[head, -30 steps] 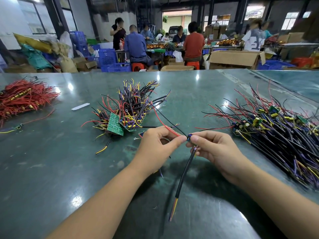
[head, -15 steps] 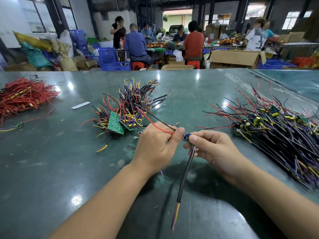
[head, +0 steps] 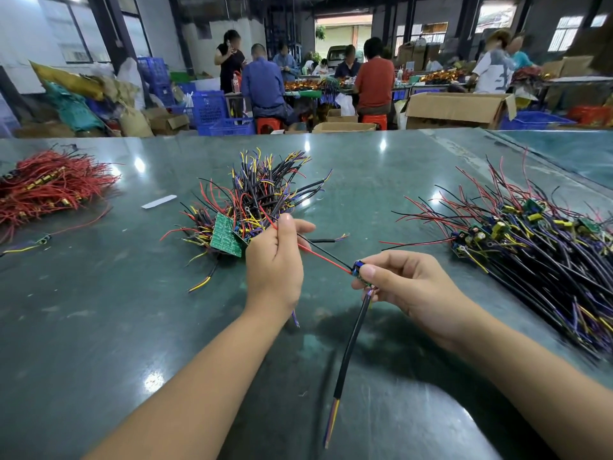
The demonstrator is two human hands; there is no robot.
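Since a sec ago the L hand (head: 275, 260) has slid up and away from the R hand (head: 411, 283). They were thumb to thumb and now sit apart, w/ the red and black leads (head: 323, 257) stretched straight btw them. L thumb and forefinger pinch both leads some way along, the other fingers curled loosely behind; prob. a run-through to straighten and pair them. R hand pinches the small module (head: 360, 273) btw thumb tip and forefinger, the rest of the fingers curled under. It seems to act as the anchor, so the pull goes into the leads only.

All of this is held up over the table (head: 99, 327), right in front of the person. The black sheathed cable (head: 346, 353) hangs free off the module's near side, yellow/purple cores at its end, left loose so it stays out of the way. Can't tell if its tip touches the table.

The tangled pile (head: 258, 194) w/ a green PCB (head: 227, 235) lies just beyond the L hand, prob. the supply. The combed pile (head: 537, 254) at right, all laid one way, is prob. done pcs. The red-wire heap (head: 49, 187) sits well apart, far left.
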